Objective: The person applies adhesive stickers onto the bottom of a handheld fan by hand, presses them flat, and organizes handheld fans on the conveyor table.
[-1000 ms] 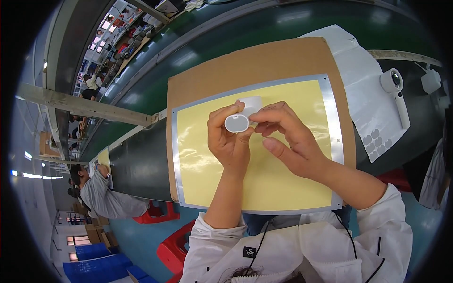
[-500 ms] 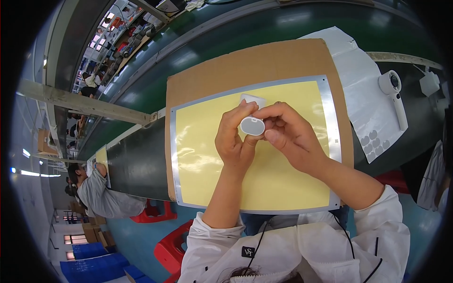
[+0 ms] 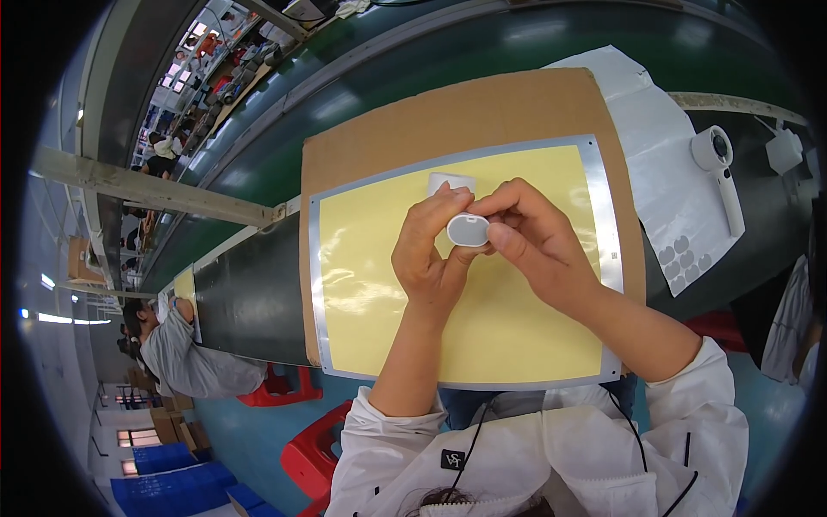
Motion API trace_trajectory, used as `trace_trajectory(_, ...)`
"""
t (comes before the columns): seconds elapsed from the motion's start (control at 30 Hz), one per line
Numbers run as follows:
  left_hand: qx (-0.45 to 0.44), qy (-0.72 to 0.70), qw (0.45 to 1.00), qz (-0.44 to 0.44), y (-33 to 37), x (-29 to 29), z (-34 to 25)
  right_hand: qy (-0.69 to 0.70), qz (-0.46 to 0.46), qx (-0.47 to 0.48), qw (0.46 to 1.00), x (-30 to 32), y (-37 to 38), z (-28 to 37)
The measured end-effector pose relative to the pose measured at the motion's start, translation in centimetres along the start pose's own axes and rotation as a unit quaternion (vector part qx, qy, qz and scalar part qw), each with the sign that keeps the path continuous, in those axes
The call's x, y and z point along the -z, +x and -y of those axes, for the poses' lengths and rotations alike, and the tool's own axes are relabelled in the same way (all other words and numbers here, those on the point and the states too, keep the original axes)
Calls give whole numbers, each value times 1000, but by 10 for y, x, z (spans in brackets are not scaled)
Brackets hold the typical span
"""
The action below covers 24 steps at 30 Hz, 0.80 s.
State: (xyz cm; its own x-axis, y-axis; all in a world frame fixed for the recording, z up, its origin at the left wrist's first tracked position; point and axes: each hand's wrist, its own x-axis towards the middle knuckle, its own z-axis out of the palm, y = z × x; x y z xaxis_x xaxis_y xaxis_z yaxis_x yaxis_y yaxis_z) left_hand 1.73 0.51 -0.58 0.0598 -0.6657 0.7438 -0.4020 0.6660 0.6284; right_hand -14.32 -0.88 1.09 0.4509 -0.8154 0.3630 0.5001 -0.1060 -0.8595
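Both hands work on a white device with an oval grey end face (image 3: 468, 230), which points up toward me. My left hand (image 3: 426, 246) is closed round its left side, fingers on top and thumb below. My right hand (image 3: 536, 250) pinches at the right rim of the oval, its thumb at the edge of the grey face. Just beyond the fingertips shows a white block-like part (image 3: 450, 181); whether it belongs to the same device I cannot tell. Beneath lies a yellow mat (image 3: 388, 336) with a silver-grey border.
Brown cardboard (image 3: 370, 146) lies under the mat on the dark green bench. To the right, a white sheet (image 3: 655, 155) carries several grey oval stickers (image 3: 680, 258) and a white handheld fan (image 3: 724, 177). A person (image 3: 185, 349) sits farther left, beside red stools (image 3: 310, 457).
The oval end has shifted slightly right, and the white part beyond the fingers slightly left. My right thumb has moved up along the oval's rim.
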Motion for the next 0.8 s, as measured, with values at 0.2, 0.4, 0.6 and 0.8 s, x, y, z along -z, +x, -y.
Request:
trace_trajectory(0.2,-12,17,1000,8,-1,-1,1,15,-15,-22,1000,-1,0,3)
trace_trajectory(0.4,-38,65,997,18,3,-2,-1,5,-45,-33,998,-2,1,5)
trace_trajectory(0.6,-21,92,995,22,6,-5,-7,-21,-75,-34,996,-2,4,9)
trace_trajectory(0.8,26,76,995,54,11,-4,-15,-13,-45,-77,996,10,8,12)
